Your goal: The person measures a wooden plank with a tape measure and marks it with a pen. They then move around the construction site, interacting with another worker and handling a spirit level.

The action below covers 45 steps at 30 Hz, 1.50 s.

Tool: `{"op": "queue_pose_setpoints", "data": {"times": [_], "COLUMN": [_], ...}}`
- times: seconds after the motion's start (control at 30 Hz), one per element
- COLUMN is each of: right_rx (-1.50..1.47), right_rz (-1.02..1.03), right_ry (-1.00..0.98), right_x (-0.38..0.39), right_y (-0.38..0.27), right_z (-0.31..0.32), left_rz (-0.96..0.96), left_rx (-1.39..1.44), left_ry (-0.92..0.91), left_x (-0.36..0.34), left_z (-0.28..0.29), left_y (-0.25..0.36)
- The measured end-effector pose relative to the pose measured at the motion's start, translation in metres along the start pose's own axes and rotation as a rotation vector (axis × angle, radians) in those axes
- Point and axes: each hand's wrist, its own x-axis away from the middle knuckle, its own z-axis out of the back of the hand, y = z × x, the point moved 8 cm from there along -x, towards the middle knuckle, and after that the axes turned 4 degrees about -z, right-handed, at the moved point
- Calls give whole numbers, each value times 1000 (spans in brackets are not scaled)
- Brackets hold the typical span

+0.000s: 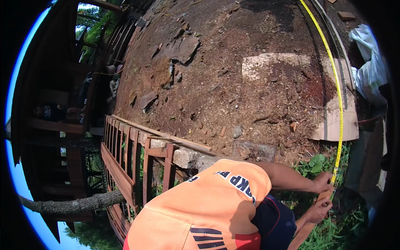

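Observation:
My hands are not in view. A person in an orange shirt (196, 200) bends low across the lower right. This person's upper hand (323, 181) is at the yellow measuring tape (338, 100), near the top of a narrow wooden board (323, 196). The person's lower hand (318, 208) grips that board a little below; its finger details are small. The tape stretches up past pieces of torn cardboard (333, 129) to the top edge.
Slatted wooden frames (118, 156) and long planks stand at lower left, beside a rough trunk (71, 204). Stone slabs (181, 48) lie on brown dirt (208, 100). White plastic sheeting (368, 62) is at right, green weeds (316, 162) below. A dark timber structure (54, 125) fills the left.

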Motion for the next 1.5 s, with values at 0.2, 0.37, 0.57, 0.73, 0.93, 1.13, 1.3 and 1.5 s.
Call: {"op": "queue_pose_setpoints", "data": {"times": [0.2,0.37,0.57,0.73,0.93,1.13,1.3,1.5], "right_rx": [-25,-141,-152,-148,-156,-180,-164,-202], "right_rz": [79,150,102,105,126,146,154,147], "right_ry": [52,134,106,117,113,106,161,131], "right_x": [5,9,8,9,9,9,8,7], "right_y": [-14,-25,-20,-25,-24,-25,-33,-25], "right_z": [11,22,20,28,29,29,35,29], "left_rz": [5,58,34,35,114,25,106,382], "left_rx": [96,128,157,145,195,160,194,467], "left_ry": [-128,-221,-272,-291,-279,-264,-294,-339], "left_x": [1,2,1,1,3,1,-2,1], "left_z": [7,11,7,8,10,13,10,2], "left_y": [15,21,20,22,24,31,20,-5]}}
